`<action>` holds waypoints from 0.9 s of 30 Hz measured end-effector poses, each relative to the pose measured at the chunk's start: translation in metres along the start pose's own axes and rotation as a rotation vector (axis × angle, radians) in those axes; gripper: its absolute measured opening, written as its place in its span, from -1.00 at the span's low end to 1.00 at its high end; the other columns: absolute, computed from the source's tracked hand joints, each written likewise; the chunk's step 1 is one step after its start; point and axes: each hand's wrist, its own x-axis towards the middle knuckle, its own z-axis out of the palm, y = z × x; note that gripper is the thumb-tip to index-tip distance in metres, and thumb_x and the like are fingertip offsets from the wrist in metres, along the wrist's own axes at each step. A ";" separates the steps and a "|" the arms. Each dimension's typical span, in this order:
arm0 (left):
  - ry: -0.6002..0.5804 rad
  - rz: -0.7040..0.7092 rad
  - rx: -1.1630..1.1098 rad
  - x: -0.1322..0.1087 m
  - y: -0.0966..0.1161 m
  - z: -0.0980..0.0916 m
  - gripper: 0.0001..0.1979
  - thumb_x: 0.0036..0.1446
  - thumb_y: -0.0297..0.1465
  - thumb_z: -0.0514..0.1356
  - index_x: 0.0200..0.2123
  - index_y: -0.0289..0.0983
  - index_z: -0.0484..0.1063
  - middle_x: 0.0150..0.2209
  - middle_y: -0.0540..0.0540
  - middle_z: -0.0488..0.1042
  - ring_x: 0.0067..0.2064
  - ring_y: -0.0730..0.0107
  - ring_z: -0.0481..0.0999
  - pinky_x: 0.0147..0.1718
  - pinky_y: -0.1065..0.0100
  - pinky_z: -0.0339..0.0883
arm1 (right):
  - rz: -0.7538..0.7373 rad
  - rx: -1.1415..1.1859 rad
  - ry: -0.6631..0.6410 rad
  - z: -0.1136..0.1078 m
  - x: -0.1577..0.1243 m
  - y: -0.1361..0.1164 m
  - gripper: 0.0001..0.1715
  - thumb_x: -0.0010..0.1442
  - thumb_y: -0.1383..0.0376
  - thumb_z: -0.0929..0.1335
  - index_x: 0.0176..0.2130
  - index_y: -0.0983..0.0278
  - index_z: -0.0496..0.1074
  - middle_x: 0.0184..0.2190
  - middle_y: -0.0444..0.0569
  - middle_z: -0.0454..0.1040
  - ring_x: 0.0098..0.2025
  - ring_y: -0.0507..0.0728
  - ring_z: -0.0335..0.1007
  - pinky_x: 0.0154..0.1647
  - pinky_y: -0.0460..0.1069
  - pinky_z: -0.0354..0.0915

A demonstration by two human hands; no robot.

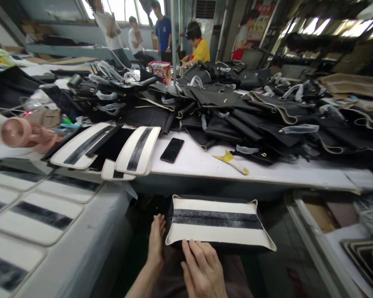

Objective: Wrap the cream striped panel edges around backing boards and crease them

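Observation:
A black bag piece (217, 223) lies at my lap, below the table's front edge. Its upward face is an off-white panel with a wide dark stripe along the middle, and its corners are pinched up. My left hand (157, 238) is at the bag piece's left end, with its fingers curled against the dark side and partly hidden. My right hand (203, 265) rests at the near long edge, its fingers stretched out and the fingertips touching the white panel's border. The right thumb stands apart from the fingers. The underside of the bag piece is hidden.
Ahead, a white table (192, 169) bears a phone (172, 150), a yellow scraper-like tool (231, 161), heaped black bags (236, 111) and a pink fan (27, 133). Striped white panels (34, 211) cover the left surface. A crate-like container (317, 240) stands right. Several people are beyond.

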 end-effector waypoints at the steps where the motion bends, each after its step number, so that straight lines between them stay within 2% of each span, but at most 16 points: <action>1: 0.004 0.115 0.085 0.005 0.009 -0.008 -0.36 0.25 0.08 -0.05 0.25 -0.17 0.16 0.30 -0.23 0.20 0.31 0.05 0.19 0.25 -0.03 0.13 | -0.013 0.012 0.014 -0.001 0.001 0.001 -0.61 0.27 0.39 0.25 0.03 0.47 0.46 -0.12 0.11 0.53 -0.06 0.22 0.39 -0.04 0.08 0.30; 2: -0.038 0.270 0.215 0.008 0.020 -0.015 -0.33 0.22 0.07 0.02 0.28 -0.15 0.12 0.33 -0.19 0.15 0.35 0.06 0.11 0.29 -0.04 0.02 | -0.024 0.035 0.027 -0.003 0.002 0.003 -0.62 0.26 0.40 0.25 0.02 0.48 0.46 -0.14 0.12 0.53 -0.08 0.21 0.39 -0.06 0.07 0.32; 5: -0.306 0.770 0.785 0.009 0.054 -0.023 -0.13 0.04 0.05 0.25 0.34 -0.09 0.04 0.38 -0.17 0.01 0.40 -0.06 -0.08 0.33 -0.16 -0.21 | -0.053 0.187 0.017 -0.017 0.009 0.018 -0.64 0.23 0.46 0.24 -0.02 0.46 0.45 -0.16 0.12 0.51 -0.14 0.17 0.40 -0.15 0.03 0.38; 7: -0.488 0.980 1.108 0.008 0.073 -0.013 0.01 -0.11 0.11 0.32 0.35 -0.06 0.01 0.40 -0.18 -0.06 0.39 -0.17 -0.12 0.32 -0.23 -0.24 | -0.037 0.258 -0.038 -0.034 0.021 0.041 -0.64 0.23 0.49 0.24 0.01 0.41 0.42 -0.09 0.13 0.48 -0.09 0.16 0.39 -0.10 0.03 0.38; 8: -0.573 1.031 1.224 0.008 0.081 -0.004 0.08 -0.18 0.17 0.32 0.36 -0.05 0.00 0.40 -0.18 -0.08 0.39 -0.21 -0.13 0.30 -0.27 -0.23 | -0.013 0.259 -0.069 -0.043 0.029 0.058 -0.63 0.24 0.49 0.25 0.02 0.38 0.41 -0.05 0.13 0.46 -0.04 0.16 0.37 -0.05 0.05 0.37; 11: -0.799 1.066 1.408 0.013 0.094 0.026 0.21 -0.30 0.29 0.25 0.37 -0.06 -0.07 0.41 -0.20 -0.11 0.39 -0.22 -0.16 0.28 -0.33 -0.22 | 0.121 0.137 -0.141 -0.064 0.060 0.130 -0.70 0.29 0.40 0.28 0.02 0.29 0.42 -0.06 0.06 0.46 0.00 0.16 0.34 0.04 0.08 0.32; 12: -0.852 1.066 1.431 0.015 0.096 0.035 0.22 -0.29 0.32 0.22 0.37 -0.08 -0.09 0.41 -0.21 -0.11 0.40 -0.20 -0.16 0.28 -0.33 -0.23 | 0.188 0.062 -0.149 -0.065 0.070 0.158 -0.74 0.31 0.33 0.29 -0.02 0.28 0.44 -0.07 0.05 0.47 -0.01 0.16 0.33 0.05 0.08 0.31; 13: -0.894 1.067 1.443 0.017 0.097 0.044 0.21 -0.27 0.33 0.18 0.38 -0.10 -0.09 0.41 -0.22 -0.12 0.40 -0.17 -0.17 0.29 -0.31 -0.25 | 0.273 -0.026 -0.219 -0.064 0.080 0.187 -0.74 0.32 0.28 0.29 -0.04 0.30 0.45 -0.06 0.07 0.46 0.01 0.17 0.32 0.06 0.06 0.29; 14: -0.928 1.070 1.449 0.018 0.099 0.052 0.20 -0.25 0.34 0.16 0.38 -0.12 -0.09 0.40 -0.23 -0.12 0.40 -0.15 -0.17 0.30 -0.29 -0.26 | 0.356 -0.120 -0.307 -0.060 0.088 0.214 -0.72 0.33 0.24 0.28 -0.05 0.32 0.45 -0.04 0.09 0.45 0.03 0.19 0.30 0.07 0.06 0.28; 16: -0.984 1.076 1.451 0.021 0.100 0.069 0.18 -0.22 0.35 0.12 0.37 -0.15 -0.06 0.40 -0.26 -0.13 0.40 -0.12 -0.18 0.31 -0.26 -0.30 | 0.446 -0.179 -0.365 -0.044 0.101 0.260 -0.63 0.31 0.24 0.30 0.06 0.36 0.39 0.01 0.18 0.41 0.06 0.26 0.25 0.07 0.11 0.24; 18: -1.037 1.088 1.441 0.021 0.101 0.088 0.18 -0.22 0.35 0.11 0.36 -0.18 -0.03 0.40 -0.28 -0.12 0.41 -0.12 -0.18 0.31 -0.25 -0.34 | 0.497 -0.195 -0.414 -0.024 0.111 0.291 -0.54 0.30 0.21 0.31 0.12 0.37 0.34 0.04 0.23 0.37 0.07 0.30 0.21 0.06 0.15 0.21; 20: -1.110 1.103 1.412 0.021 0.100 0.108 0.17 -0.21 0.34 0.14 0.36 -0.20 -0.02 0.40 -0.28 -0.11 0.41 -0.11 -0.19 0.32 -0.23 -0.36 | 0.531 -0.189 -0.446 -0.004 0.120 0.306 -0.52 0.31 0.20 0.30 0.12 0.42 0.31 0.06 0.28 0.34 0.10 0.34 0.16 0.08 0.19 0.16; 23: -1.252 1.141 1.328 0.021 0.094 0.138 0.11 -0.11 0.27 0.16 0.37 -0.20 -0.06 0.41 -0.24 -0.12 0.42 -0.04 -0.20 0.33 -0.15 -0.39 | 0.568 -0.125 -0.474 0.014 0.130 0.312 -0.60 0.31 0.28 0.26 0.05 0.48 0.34 0.06 0.33 0.30 0.13 0.37 0.11 0.11 0.21 0.11; 25: -1.352 1.189 1.259 0.021 0.091 0.159 0.08 -0.05 0.22 0.18 0.38 -0.21 -0.10 0.41 -0.23 -0.13 0.42 0.00 -0.21 0.34 -0.09 -0.41 | 0.608 -0.054 -0.486 0.013 0.129 0.313 -0.68 0.29 0.37 0.24 0.00 0.45 0.36 0.05 0.30 0.30 0.10 0.34 0.16 0.10 0.18 0.12; 27: -1.460 1.243 1.198 0.020 0.088 0.179 0.09 -0.05 0.19 0.21 0.38 -0.24 -0.12 0.41 -0.23 -0.15 0.42 0.02 -0.22 0.35 -0.04 -0.41 | 0.674 0.024 -0.479 0.000 0.116 0.312 -0.72 0.25 0.45 0.24 -0.04 0.40 0.38 0.03 0.24 0.32 0.05 0.28 0.22 0.09 0.15 0.14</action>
